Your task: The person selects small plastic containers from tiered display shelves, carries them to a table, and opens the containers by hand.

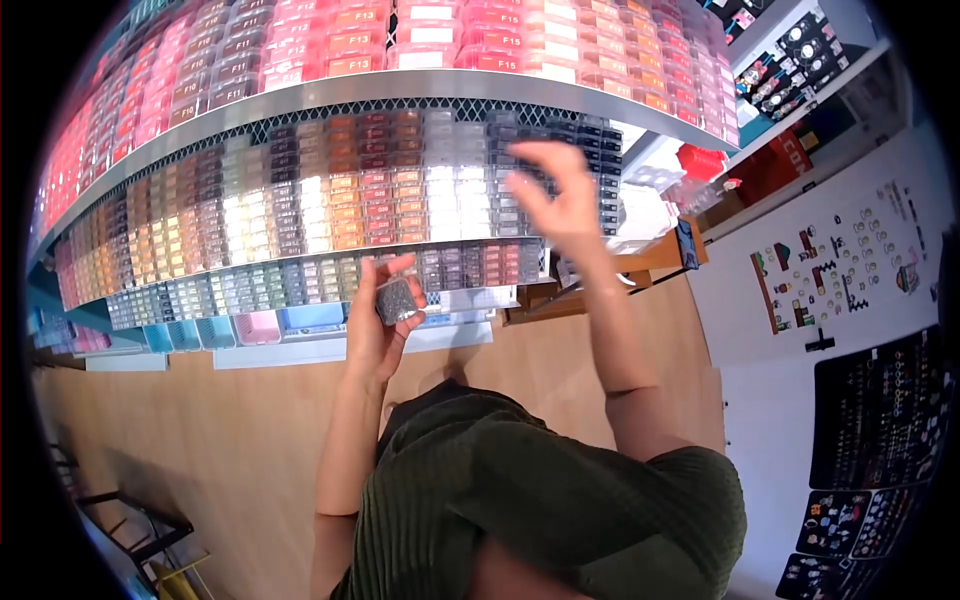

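A small clear box of grey beads rests in my left hand, with the thumb and fingers around its edges. My right hand is raised in front of the dark grey and black boxes at the right end of the middle shelf. Its thumb and forefinger are apart, with nothing visible between them. Stacked clear boxes in brown, orange, red and white fill the shelf above my left hand.
Pink and red labelled boxes stand on the upper shelf behind its metal edge. Pastel baskets sit low at the left. A wooden unit and a white board with bead designs are at the right. A black chair stands lower left.
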Demonstrator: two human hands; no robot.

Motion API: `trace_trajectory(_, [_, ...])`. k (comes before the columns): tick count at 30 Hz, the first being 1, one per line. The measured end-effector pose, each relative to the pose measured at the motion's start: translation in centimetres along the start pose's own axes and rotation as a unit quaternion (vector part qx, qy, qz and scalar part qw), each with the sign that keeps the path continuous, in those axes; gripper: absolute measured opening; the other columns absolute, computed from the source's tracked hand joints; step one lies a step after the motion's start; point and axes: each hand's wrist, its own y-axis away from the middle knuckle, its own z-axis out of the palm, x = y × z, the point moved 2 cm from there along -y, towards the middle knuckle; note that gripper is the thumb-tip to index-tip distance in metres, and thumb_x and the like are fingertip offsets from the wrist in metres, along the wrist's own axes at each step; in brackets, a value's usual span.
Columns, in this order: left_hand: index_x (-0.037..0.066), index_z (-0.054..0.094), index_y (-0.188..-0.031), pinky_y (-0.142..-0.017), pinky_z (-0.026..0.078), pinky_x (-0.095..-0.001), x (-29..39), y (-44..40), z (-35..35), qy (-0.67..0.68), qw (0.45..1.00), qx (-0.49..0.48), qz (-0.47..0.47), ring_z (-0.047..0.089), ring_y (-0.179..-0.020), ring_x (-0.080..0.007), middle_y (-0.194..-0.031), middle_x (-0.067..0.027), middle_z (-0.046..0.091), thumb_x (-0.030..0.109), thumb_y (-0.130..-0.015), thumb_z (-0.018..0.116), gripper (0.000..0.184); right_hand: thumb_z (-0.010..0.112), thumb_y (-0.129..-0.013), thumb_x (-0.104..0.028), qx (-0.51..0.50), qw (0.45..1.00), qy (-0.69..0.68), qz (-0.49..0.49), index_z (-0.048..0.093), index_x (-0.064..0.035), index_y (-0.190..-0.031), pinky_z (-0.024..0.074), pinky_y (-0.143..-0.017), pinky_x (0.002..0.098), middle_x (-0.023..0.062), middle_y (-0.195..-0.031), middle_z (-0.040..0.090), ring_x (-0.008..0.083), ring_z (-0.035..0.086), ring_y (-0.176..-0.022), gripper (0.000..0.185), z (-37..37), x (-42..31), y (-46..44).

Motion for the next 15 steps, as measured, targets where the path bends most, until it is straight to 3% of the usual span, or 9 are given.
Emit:
trace_trajectory(2, [0.001,0.059,-0.122,-0.058,0.054,-0.0253,-0.3,0.0,0.0,0.026,1.000,-0.001,-0.016,0.064,-0.072,-0.0146,-0.085,-0.0059,0.063,0.050,-0.105,0.037,0.057,0.073,-0.084,-0.019,0.027,0.981,0.189,0.025,0.068,-0.0071,-0.117,0.0461,-0.098,0.0432,0.0177,-0.120,0.065,0.0358,0.058,-0.114,0.035,-2.9,6.8,-3.3])
trace_trajectory(4, [0.000,0.061,-0.121,-0.060,0.056,-0.0256,-0.8,-0.1,-0.1,0.003,1.000,0.020,-0.016,0.066,-0.075,-0.0151,-0.085,-0.0060,0.064,0.049,-0.105,0.036,0.057,0.071,-0.084,-0.020,-0.042,0.960,0.273,0.041,0.067,-0.0062,-0.118,0.0440,-0.100,0.0455,0.0195,-0.120,0.064,0.0396,0.056,-0.116,0.036,-3.0,9.9,-4.4])
trace_trajectory(5, [0.000,0.062,-0.121,-0.061,0.057,-0.0258,-0.9,-0.2,0.0,-0.008,0.999,0.030,-0.016,0.066,-0.076,-0.0154,-0.085,-0.0061,0.064,0.049,-0.105,0.035,0.058,0.072,-0.082,-0.024,-0.039,0.956,0.291,0.024,0.066,-0.0107,-0.120,0.0379,-0.104,0.0501,0.0176,-0.123,0.062,0.0376,0.053,-0.120,0.040,-2.6,10.6,-4.7])
trace_trajectory(8, [-0.001,0.062,-0.120,-0.063,0.060,-0.0270,-1.1,0.0,0.5,-0.040,0.999,0.027,-0.019,0.068,-0.079,-0.0160,-0.084,-0.0060,0.064,0.046,-0.106,0.035,0.056,0.074,-0.081,-0.021,-0.093,0.956,0.276,0.038,0.070,-0.0088,-0.115,0.0430,-0.100,0.0450,0.0178,-0.117,0.066,0.0383,0.057,-0.114,0.036,-2.5,11.7,-4.7])
trace_trajectory(15, [-0.001,0.062,-0.117,-0.064,0.059,-0.0265,-1.7,-0.4,1.1,-0.047,0.998,0.035,-0.031,0.068,-0.079,-0.0163,-0.084,-0.0067,0.065,0.045,-0.106,0.035,0.054,0.080,-0.073,-0.013,0.010,0.979,0.197,0.049,0.070,-0.0089,-0.106,0.0434,-0.097,0.0457,0.0130,-0.109,0.068,0.0368,0.058,-0.107,0.036,-2.0,12.0,-3.7])
